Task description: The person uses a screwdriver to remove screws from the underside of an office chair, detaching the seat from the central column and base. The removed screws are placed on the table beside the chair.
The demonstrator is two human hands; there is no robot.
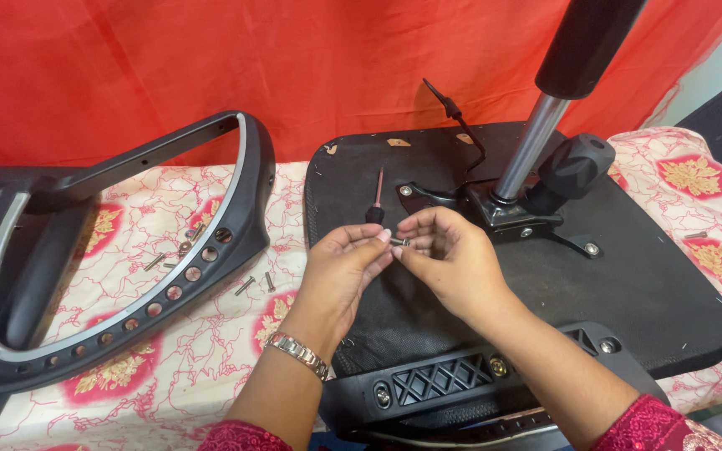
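1. Two hands meet over the upturned black chair seat base, just in front of its silver gas-lift column.
2. Left hand and right hand: fingertips pinch one small silver metal bolt from either side. Both grips grasping the bolt.
3. Bolt long axis lies roughly level, running left-right between the two grips; neither hand is clearly nearer.
4. Red-handled screwdriver rests on the seat base, left of the column, just beyond the left fingertips.
5. Loose silver screws lie on the floral-cloth desk, well left of the column, beside the curved black plastic armrest frame.
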